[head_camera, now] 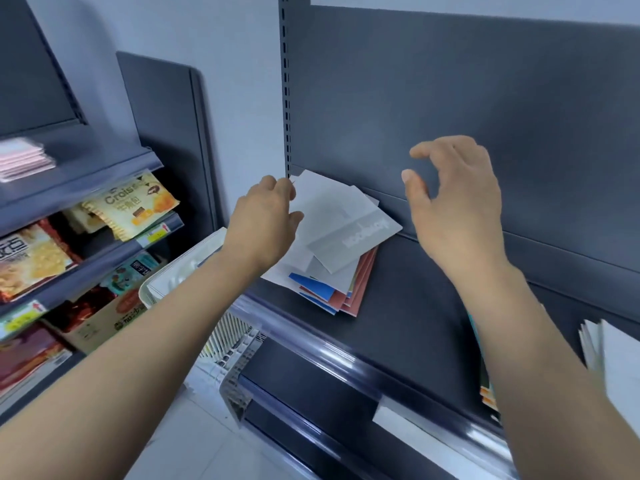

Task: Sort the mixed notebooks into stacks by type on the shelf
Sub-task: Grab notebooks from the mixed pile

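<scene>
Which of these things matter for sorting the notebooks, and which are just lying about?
Job: mixed notebook pile, shelf, stack at right, left hand, right hand.
Lying about: snack packets, white basket, pink packs.

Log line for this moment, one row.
notebook pile: mixed, shelf left end | left hand: at pile's edge, hold unclear | right hand: open, empty, above shelf

— What am I seeing on the shelf (415, 306)?
— Matt dark metal, I'd say; its edge strip (346, 355) glossy plastic.
— And the notebooks (346, 216)?
— Smooth paper covers, I see little shine.
</scene>
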The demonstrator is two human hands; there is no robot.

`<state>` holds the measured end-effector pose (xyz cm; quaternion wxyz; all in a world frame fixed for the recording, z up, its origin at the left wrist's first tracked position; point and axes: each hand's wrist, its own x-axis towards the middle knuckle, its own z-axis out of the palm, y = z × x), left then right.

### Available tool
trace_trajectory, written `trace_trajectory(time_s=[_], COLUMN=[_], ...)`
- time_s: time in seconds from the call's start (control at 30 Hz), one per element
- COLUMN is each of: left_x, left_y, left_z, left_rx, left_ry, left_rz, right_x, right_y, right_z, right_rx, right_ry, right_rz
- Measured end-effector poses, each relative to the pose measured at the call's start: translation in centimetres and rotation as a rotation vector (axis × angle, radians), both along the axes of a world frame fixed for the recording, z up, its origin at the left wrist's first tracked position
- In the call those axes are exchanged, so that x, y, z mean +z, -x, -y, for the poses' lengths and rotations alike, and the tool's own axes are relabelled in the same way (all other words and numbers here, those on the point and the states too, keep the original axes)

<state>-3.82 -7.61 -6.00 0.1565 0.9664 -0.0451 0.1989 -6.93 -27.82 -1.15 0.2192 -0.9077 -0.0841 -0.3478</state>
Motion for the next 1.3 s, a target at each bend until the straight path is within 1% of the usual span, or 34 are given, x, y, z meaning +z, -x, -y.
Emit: trace_trajectory(time_s=[0.17,0.23,0.4,0.53,0.6,0.67,0.73,0.83,0.93,1.03,1.1,1.13,1.2,1.3], left_x=[-0.7,-1.1,-2.3,-2.9,-2.9,-2.7,-2.3,-1.0,0.6,0.9,0.5,0.3,0.0,-0.3], left_y=[-3.8,-5.4,-9.3,-11.4,-12.1,-12.7,-13.2,-14.1,-14.9,-15.3,-15.4,-15.4,-15.3,-15.2], left_z=[0.7,1.4,3.0,3.1,2.9,2.6,1.6,-1.4,-5.0,-8.2,-9.8,-10.5,-11.6,-12.4], left_rx=[-0.01,-0.028,-0.03,-0.09,-0.15,-0.189,-0.188,-0.131,-0.08,-0.048,-0.043,-0.044,-0.053,-0.08], left_ry=[-0.036,-0.085,-0.235,-0.27,-0.183,-0.013,0.158,0.41,0.593,0.641,0.653,0.66,0.667,0.661], left_rz=[-0.082,-0.139,-0.319,-0.422,-0.482,-0.492,-0.433,-0.296,-0.194,-0.16,-0.173,-0.184,-0.208,-0.232], right_x=[-1.0,-1.6,-2.3,-3.0,-3.2,-3.4,-3.6,-4.4,-5.7,-7.3,-8.4,-8.8,-8.9,-8.6], right_y=[-3.3,-4.1,-5.1,-5.6,-5.8,-5.9,-6.2,-7.0,-8.2,-9.6,-10.3,-10.5,-10.5,-10.1], right_z=[0.1,0.5,1.1,0.4,-0.6,-1.5,-2.5,-4.0,-6.1,-8.0,-8.6,-8.8,-9.1,-9.3], right_rx=[0.009,-0.009,-0.087,-0.162,-0.199,-0.229,-0.259,-0.29,-0.294,-0.353,-0.426,-0.453,-0.5,-0.576], right_ry=[0.034,0.058,0.083,0.101,0.091,0.088,0.082,0.037,-0.004,-0.079,-0.043,-0.044,-0.088,-0.197], right_rz=[0.001,-0.004,-0.028,-0.069,-0.089,-0.114,-0.186,-0.342,-0.533,-0.786,-0.924,-0.964,-0.995,-0.958])
